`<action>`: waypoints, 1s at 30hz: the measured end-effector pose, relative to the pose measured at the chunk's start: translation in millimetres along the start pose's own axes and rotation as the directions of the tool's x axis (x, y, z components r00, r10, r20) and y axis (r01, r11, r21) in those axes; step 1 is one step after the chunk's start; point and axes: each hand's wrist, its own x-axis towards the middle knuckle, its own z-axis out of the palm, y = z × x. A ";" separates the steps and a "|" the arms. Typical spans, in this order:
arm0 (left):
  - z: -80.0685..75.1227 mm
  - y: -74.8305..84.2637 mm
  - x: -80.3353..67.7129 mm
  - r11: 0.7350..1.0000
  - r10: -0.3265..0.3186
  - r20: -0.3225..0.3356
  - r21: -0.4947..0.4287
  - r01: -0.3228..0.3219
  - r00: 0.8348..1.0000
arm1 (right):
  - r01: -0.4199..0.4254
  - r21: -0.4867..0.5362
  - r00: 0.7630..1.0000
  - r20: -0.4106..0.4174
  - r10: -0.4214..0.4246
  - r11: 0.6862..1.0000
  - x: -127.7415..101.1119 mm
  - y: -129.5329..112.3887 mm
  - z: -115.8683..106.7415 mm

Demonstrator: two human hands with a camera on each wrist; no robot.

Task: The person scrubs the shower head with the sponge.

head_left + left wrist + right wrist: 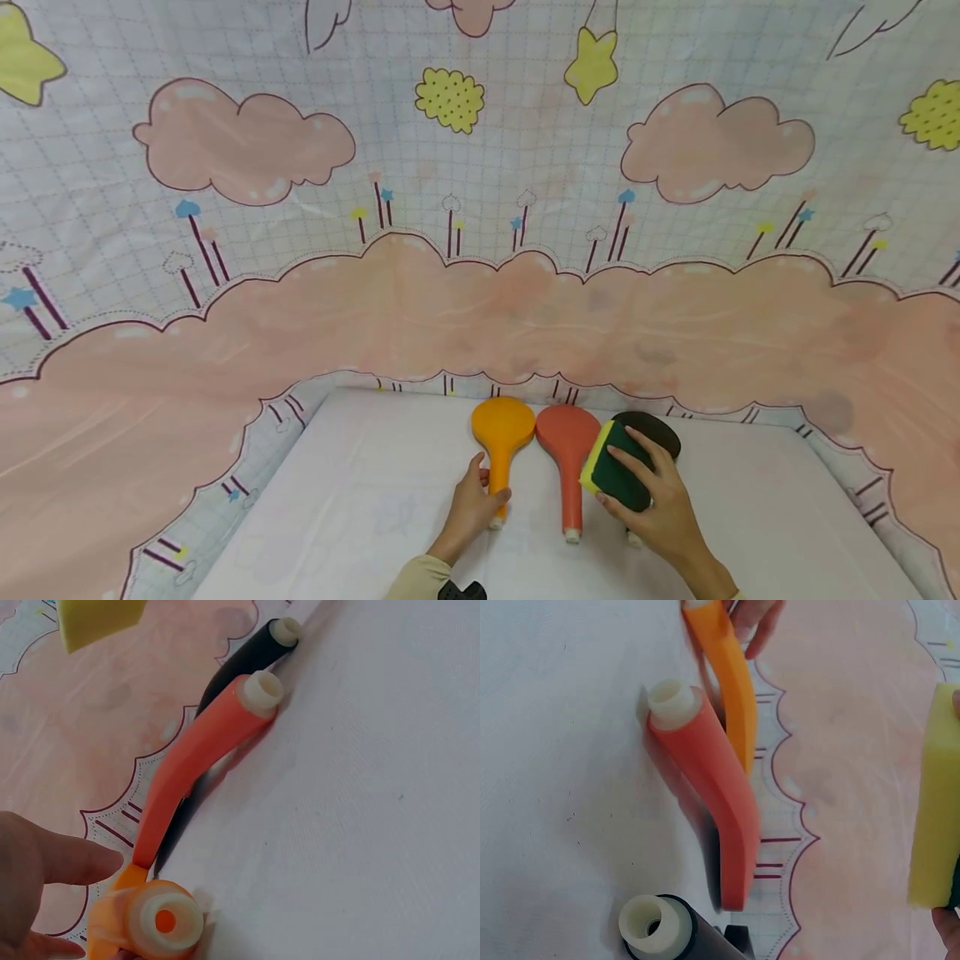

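Three shower heads, lower centre: left hand (471, 506) grips the orange shower head (501, 442) handle; right hand (660, 500) clasps a sponge (613, 467) over the black shower head (651, 433) — scrubbing underway; next, steady pressure — red shower head (567, 454) untouched.

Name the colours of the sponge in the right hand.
The sponge is yellow with a dark green scouring face, clearest in the head view.

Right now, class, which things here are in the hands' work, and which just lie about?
In hand: yellow shower head, gripped by the left hand; sponge, held by the right hand over the black shower head.
Lying about: red shower head; patterned cloth.
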 end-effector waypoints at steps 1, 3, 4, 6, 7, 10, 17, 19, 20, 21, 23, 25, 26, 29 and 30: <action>0.8 0.0 0.6 1.000 0.002 -0.003 0.004 -0.002 1.000 | 0.002 -0.002 1.000 -0.002 -0.002 1.000 0.1 0.1 0.3; 2.3 -0.3 2.2 1.000 0.002 -0.011 0.009 -0.002 1.000 | 0.003 -0.003 1.000 -0.003 -0.003 1.000 0.4 0.3 1.0; 2.7 -0.1 2.5 1.000 0.003 -0.017 0.012 -0.003 1.000 | 0.002 -0.004 1.000 -0.003 -0.002 1.000 0.5 0.3 1.4; 3.8 -0.3 3.7 1.000 0.007 -0.027 0.015 -0.007 1.000 | -0.003 -0.003 1.000 0.002 0.003 1.000 0.9 -0.1 2.0; 4.5 -0.5 4.2 1.000 0.010 -0.031 0.018 -0.009 0.999 | -0.009 -0.004 1.000 0.007 0.009 1.000 1.2 -0.5 2.2; 6.2 -0.9 5.6 0.999 0.022 -0.041 0.032 -0.021 0.999 | -0.027 0.005 0.999 0.019 0.027 1.000 2.5 -2.0 1.9; 2.5 -2.1 4.6 0.999 -0.001 -0.077 0.048 0.005 0.997 | -0.032 0.001 0.999 0.021 0.032 0.999 2.7 -4.0 1.7; 0.6 -1.7 3.9 0.999 -0.033 -0.076 0.035 0.036 0.997 | -0.034 0.001 0.999 0.020 0.034 0.999 2.0 -4.0 1.4; 0.0 -1.4 4.1 0.998 -0.052 -0.071 0.023 0.053 0.996 | -0.035 0.003 0.999 0.019 0.035 0.999 1.8 -3.9 1.1; -0.8 -0.7 3.8 0.997 -0.073 -0.059 0.000 0.073 0.996 | -0.037 0.005 0.999 0.018 0.037 0.999 1.6 -3.8 0.8; -1.8 0.6 3.5 0.994 -0.104 -0.038 -0.048 0.103 0.994 | -0.042 0.008 0.999 0.021 0.042 0.999 1.0 -3.6 0.4; -2.0 1.7 3.1 0.986 -0.129 -0.009 -0.111 0.127 0.992 | -0.043 0.014 0.999 0.022 0.043 0.999 0.2 -3.3 0.1; -2.0 2.3 2.7 0.980 -0.141 0.007 -0.143 0.140 0.990 | -0.042 0.014 0.999 0.023 0.042 0.999 -0.2 -3.1 0.0; -1.6 3.5 1.8 0.965 -0.147 0.032 -0.215 0.150 0.989 | -0.038 0.014 0.999 0.024 0.038 0.999 -1.3 -2.4 0.1; -1.3 3.8 1.4 0.960 -0.153 0.037 -0.232 0.158 0.987 | -0.037 0.015 0.999 0.023 0.037 0.999 -1.7 -2.2 0.2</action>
